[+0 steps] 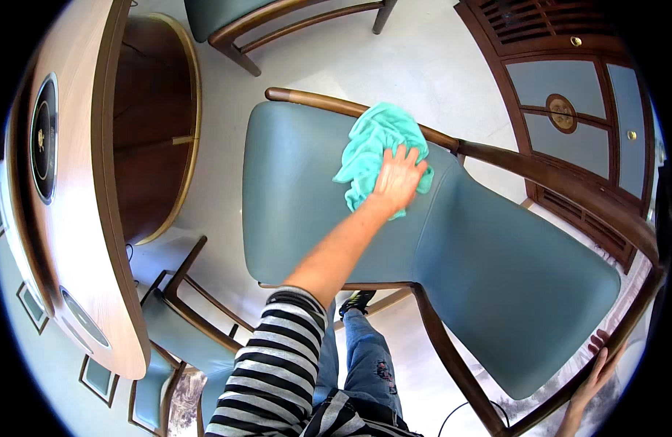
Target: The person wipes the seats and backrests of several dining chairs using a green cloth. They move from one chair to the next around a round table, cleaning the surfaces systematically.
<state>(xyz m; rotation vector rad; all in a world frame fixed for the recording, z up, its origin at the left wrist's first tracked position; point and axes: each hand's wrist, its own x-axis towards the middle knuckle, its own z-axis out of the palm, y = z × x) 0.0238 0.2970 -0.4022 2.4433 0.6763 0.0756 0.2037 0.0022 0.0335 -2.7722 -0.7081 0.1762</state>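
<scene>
A crumpled turquoise cloth (381, 131) lies on the blue-grey padded seat (298, 191) of a wooden armchair. My left hand (399, 177) grips the cloth from above and presses it to the seat, near the seam where seat and backrest meet. Part of the cloth drapes over the chair's side rail (314, 102). Over at the right, my right hand (593, 377) is wrapped around the dark wooden top rail (557, 407) of the chair, behind the padded backrest (527, 295). Its fingertips show on the inner side of the rail.
To the left stands a light wood table (84, 164) with a dark round pedestal (155, 125). Another armchair (237, 24) is at the top, and more blue-grey chairs (188, 333) stand at lower left. A dark wood cabinet (565, 109) with pale panels is at upper right.
</scene>
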